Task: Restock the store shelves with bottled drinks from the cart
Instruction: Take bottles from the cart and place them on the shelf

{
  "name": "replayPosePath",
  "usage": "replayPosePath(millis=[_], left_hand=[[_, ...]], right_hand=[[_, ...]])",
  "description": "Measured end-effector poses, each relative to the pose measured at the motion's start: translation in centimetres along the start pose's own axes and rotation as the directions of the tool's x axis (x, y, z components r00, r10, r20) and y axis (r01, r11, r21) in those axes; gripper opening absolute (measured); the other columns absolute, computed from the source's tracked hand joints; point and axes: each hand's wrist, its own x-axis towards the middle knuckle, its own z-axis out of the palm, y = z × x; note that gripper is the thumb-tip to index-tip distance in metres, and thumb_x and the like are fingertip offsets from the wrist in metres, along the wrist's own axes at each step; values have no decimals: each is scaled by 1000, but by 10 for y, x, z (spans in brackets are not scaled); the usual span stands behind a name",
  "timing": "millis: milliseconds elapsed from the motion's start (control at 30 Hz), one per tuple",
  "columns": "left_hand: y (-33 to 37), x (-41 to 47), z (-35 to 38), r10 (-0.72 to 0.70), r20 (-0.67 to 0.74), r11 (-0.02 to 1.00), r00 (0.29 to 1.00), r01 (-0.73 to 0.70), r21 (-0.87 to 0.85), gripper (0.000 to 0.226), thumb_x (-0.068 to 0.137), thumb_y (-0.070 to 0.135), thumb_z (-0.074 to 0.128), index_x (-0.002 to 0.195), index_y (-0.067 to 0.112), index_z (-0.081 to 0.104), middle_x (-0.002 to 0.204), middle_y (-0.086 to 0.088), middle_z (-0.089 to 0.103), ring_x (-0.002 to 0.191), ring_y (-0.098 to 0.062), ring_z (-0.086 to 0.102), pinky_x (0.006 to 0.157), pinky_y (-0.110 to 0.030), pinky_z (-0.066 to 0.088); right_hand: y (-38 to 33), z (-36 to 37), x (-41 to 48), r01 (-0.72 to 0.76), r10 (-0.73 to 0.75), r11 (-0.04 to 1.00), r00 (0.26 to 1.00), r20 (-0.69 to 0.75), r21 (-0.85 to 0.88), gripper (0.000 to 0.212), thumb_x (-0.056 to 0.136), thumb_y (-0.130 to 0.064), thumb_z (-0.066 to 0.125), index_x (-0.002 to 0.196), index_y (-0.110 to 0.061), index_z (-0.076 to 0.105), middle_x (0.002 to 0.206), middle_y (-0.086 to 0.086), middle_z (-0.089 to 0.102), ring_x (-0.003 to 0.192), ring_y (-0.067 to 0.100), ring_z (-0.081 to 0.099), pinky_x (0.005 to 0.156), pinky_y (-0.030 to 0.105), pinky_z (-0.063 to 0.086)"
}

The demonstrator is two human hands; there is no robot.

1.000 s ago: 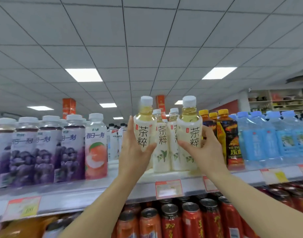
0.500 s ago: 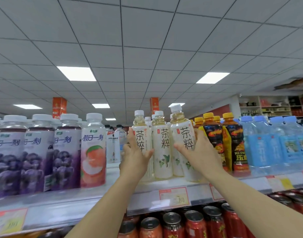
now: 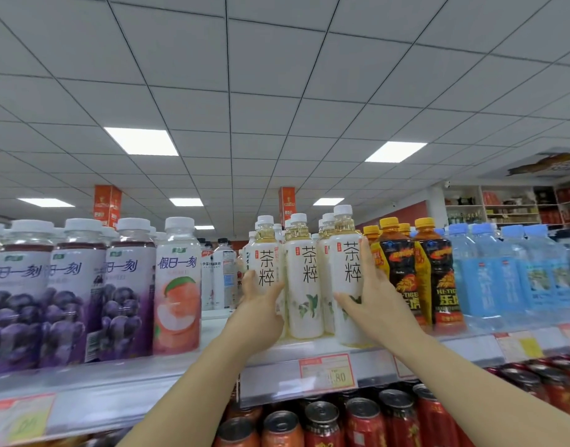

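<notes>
Both hands on tea bottles up at the drinks shelf (image 3: 180,366)

Going off the middle tea bottle (image 3: 304,285) in the front row: the left hand (image 3: 261,304) grips the left tea bottle (image 3: 266,259) right beside it, fingers curled round the label. The right hand (image 3: 374,304) is wrapped round the right tea bottle (image 3: 346,269) on its other side, base down at the shelf's front edge. The left one's base is hidden behind the hand, so I can't tell if it's resting. Further right of the middle one are the yellow-capped energy drinks (image 3: 438,279), then the blue water bottles (image 3: 509,279). Off to its left stand a peach drink (image 3: 179,295) and the purple grape drinks (image 3: 74,301). Below it are a price tag (image 3: 329,372) and red cans (image 3: 322,424).
</notes>
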Motion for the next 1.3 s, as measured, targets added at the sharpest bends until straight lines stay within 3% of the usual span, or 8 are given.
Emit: replayPosePath(millis=[167, 267, 367, 633, 767, 1033, 1133, 1300], left_hand=[[11, -13, 6, -11, -114, 1000, 993, 9, -15, 58, 93, 21, 48, 146, 31, 25, 157, -1, -11, 136, -28, 32, 103, -40, 40], [27, -45, 29, 210, -407, 974, 889, -225, 11, 42, 90, 23, 54, 131, 31, 47, 149, 4, 25, 124, -15, 45, 99, -39, 43], [45, -86, 72, 349, -528, 896, 774, -441, -54, 25, 87, 22, 52, 110, 28, 61, 120, 11, 54, 95, -9, 59, 78, -36, 53], [68, -206, 246, 245, -204, 895, 948, -302, -328, 22, 89, 25, 46, 102, 26, 63, 97, 14, 64, 83, -6, 59, 71, -22, 46], [72, -275, 338, 41, 124, 940, 991, 4, -342, 20, 92, 16, 52, 106, 24, 64, 101, 10, 65, 84, -11, 61, 72, -27, 50], [99, -406, 454, -206, 469, 906, 859, 348, -240, 19, 89, 12, 55, 100, 21, 67, 96, 5, 67, 80, -16, 62, 69, -32, 50], [109, -448, 482, -277, 567, 870, 775, 454, -195, 18, 90, 13, 54, 99, 24, 66, 93, 8, 66, 76, -12, 59, 66, -29, 48], [117, -503, 534, -241, 826, 819, 510, 564, -110, 30, 93, 21, 51, 122, 25, 56, 109, 5, 60, 89, -10, 58, 78, -25, 48]], right_hand=[[8, -3, -17, 34, -35, 999, 997, 66, 7, 94, 90, -37, 54, 139, -44, -27, 127, 7, 48, 90, 16, 60, 86, 35, 50], [28, -2, -50, 136, -133, 985, 991, 27, -104, 68, 91, -32, 55, 148, -31, 17, 144, -7, 37, 123, 10, 44, 98, 27, 43], [57, 1, -97, 297, -310, 948, 944, -114, -119, 30, 86, -25, 60, 116, -27, 63, 129, -8, 52, 120, 7, 43, 97, 20, 37], [192, 5, -278, 2, 5, 1000, 945, 326, -21, 21, 83, -31, 53, 91, -21, 70, 83, -9, 68, 76, 9, 63, 69, 19, 48], [258, -7, -369, -178, 204, 979, 788, 581, -102, 13, 86, -19, 60, 94, -14, 70, 86, -1, 70, 79, 17, 64, 72, 31, 52], [360, -12, -510, -374, 391, 893, 376, 840, -248, 20, 88, -14, 54, 103, -17, 68, 95, 0, 69, 87, 17, 64, 80, 27, 50], [393, -8, -561, -453, 459, 828, 211, 863, -330, 24, 86, -13, 59, 108, -22, 65, 98, 2, 68, 85, 20, 64, 78, 29, 52], [424, 0, -639, -389, 401, 837, -39, 915, -383, 56, 83, -25, 66, 135, -24, 45, 137, -5, 47, 127, 14, 43, 106, 28, 36]])
